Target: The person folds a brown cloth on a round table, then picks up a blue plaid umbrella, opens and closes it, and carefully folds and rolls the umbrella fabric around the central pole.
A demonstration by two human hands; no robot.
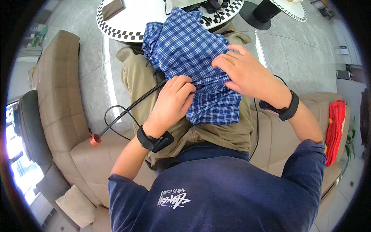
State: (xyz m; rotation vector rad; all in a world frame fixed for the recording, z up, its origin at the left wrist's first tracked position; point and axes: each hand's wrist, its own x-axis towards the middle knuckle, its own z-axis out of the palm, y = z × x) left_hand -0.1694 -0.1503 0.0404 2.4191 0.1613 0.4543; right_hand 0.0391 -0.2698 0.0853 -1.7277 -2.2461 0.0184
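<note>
A blue-and-white plaid garment (188, 46) lies across my lap, its far part reaching up against the round table's edge. It has a gathered fold across the middle, and its near hem rests on my khaki trousers (139, 78). With bent fingers, my left hand (175, 100) grips the fabric at the left end of that fold. My right hand (243, 71) holds the cloth near its right edge, thumb below and fingers above. The fingertips of both hands are partly hidden in the cloth. Each wrist wears a black strap.
A black rod (132, 106) with an orange end piece (95, 139) slants from the beige sofa (59, 87) to beside my left hand. Black cables loop near both arms. The white table (139, 14) with checkered rim holds a brown cloth (113, 9) and black devices (213, 5).
</note>
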